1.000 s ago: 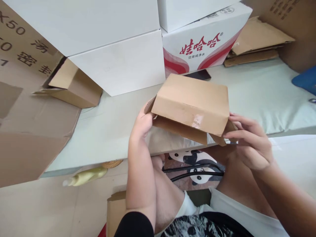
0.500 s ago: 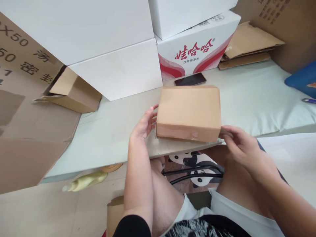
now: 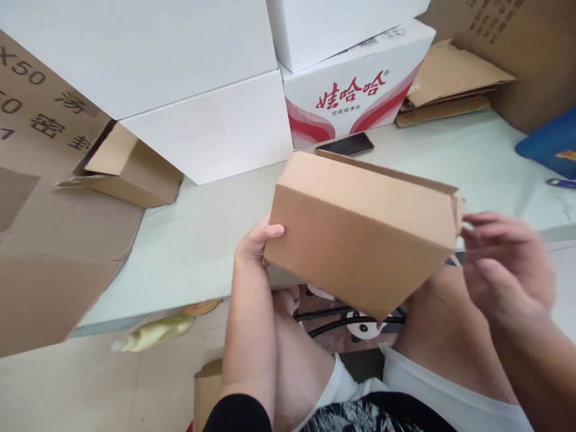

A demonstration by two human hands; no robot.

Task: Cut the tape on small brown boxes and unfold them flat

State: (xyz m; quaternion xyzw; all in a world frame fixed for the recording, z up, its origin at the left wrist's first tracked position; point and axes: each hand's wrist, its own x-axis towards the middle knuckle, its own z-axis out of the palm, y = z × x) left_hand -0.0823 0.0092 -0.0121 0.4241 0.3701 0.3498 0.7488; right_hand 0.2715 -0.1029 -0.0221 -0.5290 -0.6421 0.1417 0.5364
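A brown cardboard box point(image 3: 355, 240) is held tilted over the near edge of the covered table, its long plain side turned toward me. My left hand point(image 3: 260, 237) grips its left end, the thumb lying on the front face and the other fingers hidden behind. At the right end, where small flaps point(image 3: 458, 213) stick out, my right hand point(image 3: 508, 264) is close by with its fingers apart. That hand is smeared by motion, and whether its fingertips touch the flaps is unclear.
Behind the box lies a dark phone point(image 3: 346, 144), before a white and red carton point(image 3: 355, 99). White boxes point(image 3: 211, 132) and a large carton point(image 3: 58, 222) stand left. Folded cardboard point(image 3: 454, 78) and a blue item point(image 3: 551, 144) are right. A yellowish bottle point(image 3: 155, 333) lies below.
The box has been lifted off the table and tipped, its right end swung toward me. My left hand has closed around its left end; my right hand has moved right and opened.
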